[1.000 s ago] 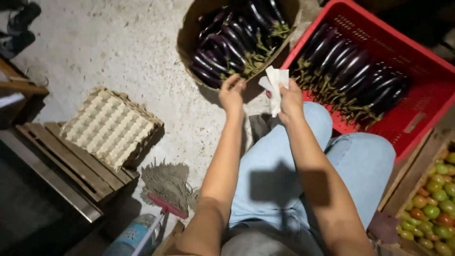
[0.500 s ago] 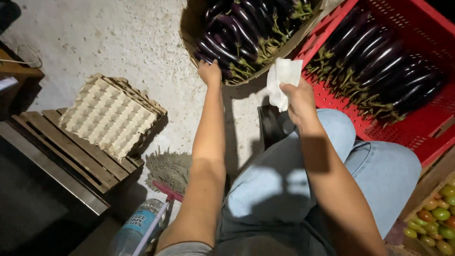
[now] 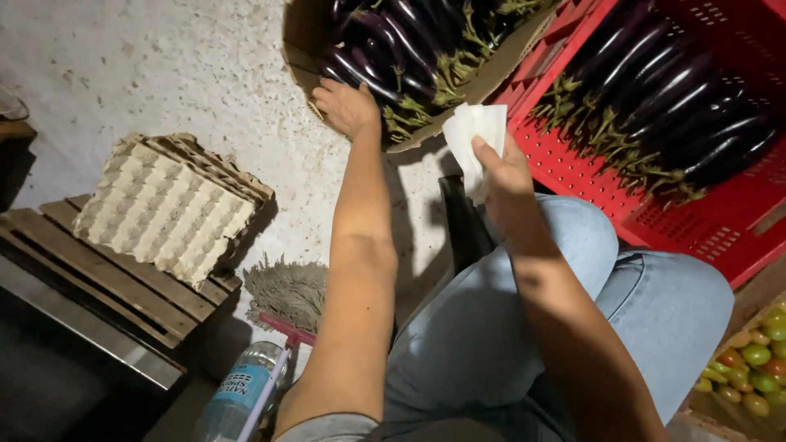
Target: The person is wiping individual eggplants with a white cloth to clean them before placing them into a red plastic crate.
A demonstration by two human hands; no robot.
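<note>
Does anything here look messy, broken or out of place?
Mostly tidy. The stack of egg trays sits askew on the wooden pallet, its edges frayed. A plastic bottle lies tipped beside a small broom on the floor.

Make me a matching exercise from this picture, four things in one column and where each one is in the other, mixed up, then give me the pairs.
Things:
1. white cloth
2. egg trays
3. tomatoes
4. left hand

Places:
A. on the wooden pallet at left
B. in the bottom right corner
C. held in the right hand
D. on the aubergines in the cardboard box

Pairs: 1-C, 2-A, 3-B, 4-D
</note>
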